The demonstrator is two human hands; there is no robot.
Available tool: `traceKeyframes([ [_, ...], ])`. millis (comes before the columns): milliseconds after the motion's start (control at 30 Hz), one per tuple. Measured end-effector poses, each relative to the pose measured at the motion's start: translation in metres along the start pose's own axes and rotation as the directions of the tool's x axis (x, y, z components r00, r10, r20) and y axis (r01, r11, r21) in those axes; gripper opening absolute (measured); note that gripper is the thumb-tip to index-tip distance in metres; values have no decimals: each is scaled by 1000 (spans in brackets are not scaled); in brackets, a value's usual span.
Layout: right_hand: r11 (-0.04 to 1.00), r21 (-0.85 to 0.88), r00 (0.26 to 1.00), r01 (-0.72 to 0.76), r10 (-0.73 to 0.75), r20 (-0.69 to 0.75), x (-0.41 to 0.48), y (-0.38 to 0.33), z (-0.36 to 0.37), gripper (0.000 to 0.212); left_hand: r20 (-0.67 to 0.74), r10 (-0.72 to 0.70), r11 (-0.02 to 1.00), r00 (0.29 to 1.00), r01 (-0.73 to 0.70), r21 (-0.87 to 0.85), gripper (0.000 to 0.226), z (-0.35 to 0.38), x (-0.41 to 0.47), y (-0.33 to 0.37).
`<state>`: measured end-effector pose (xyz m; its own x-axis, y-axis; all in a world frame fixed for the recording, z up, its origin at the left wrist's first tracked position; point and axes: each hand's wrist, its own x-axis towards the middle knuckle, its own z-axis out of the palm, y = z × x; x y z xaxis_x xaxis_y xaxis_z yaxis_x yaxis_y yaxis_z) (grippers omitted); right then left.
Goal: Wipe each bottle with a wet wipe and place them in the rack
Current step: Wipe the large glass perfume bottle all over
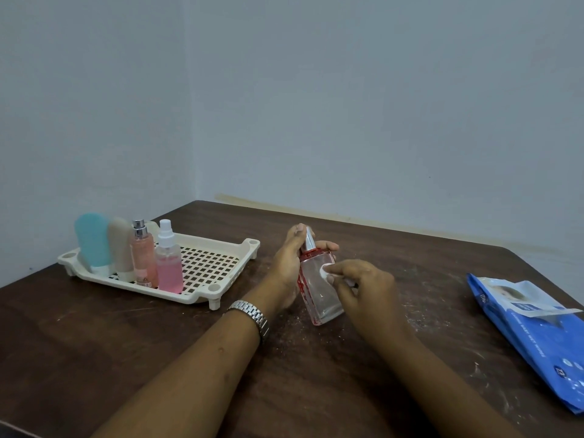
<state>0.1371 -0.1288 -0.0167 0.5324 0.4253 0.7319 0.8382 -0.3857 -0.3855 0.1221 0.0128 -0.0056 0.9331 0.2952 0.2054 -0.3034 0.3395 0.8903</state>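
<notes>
While the blue wipes pack (537, 336) lies well right on the brown table (410, 248), flap peeled up, the cream rack (218, 263) at left holds 4 upright at its left end: teal tube (91, 240), beige tube (121, 248), peach sprayer (143, 259), pink sprayer (169, 268). L hand (286, 263), fingers curled, grips the clear red-edged bottle (317, 295) tilted over the table centre; R hand (363, 286) pinches a small wet wipe (325, 271) against its front face.
</notes>
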Motion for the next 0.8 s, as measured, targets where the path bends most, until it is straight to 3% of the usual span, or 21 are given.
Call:
traceKeyframes([
  [100, 1000, -4, 1000, 12, -12, 4, 2, -1, 1, 18, -4, -2, 1000, 1000, 2, -4, 23, 1, -2, 1],
  [267, 953, 119, 960, -280, 280, 21, 4, 13, -4, 20, 20, 17, 1000, 1000, -17, 16, 23, 5, -5, 5],
  [467, 954, 127, 962, -272, 268, 50, 5, 13, -4, 19, -9, 18, 1000, 1000, -18, 21, 24, 4, -6, 4],
  [667, 952, 194, 968, -237, 248, -33, 14, 9, -3, 24, 38, 39, 999, 998, -40, 23, 23, 12, -8, 6],
  [800, 925, 198, 946, -324, 311, 95, 12, 18, -10, 22, 29, 56, 997, 998, -57, 44, 23, 10, -9, 6],
])
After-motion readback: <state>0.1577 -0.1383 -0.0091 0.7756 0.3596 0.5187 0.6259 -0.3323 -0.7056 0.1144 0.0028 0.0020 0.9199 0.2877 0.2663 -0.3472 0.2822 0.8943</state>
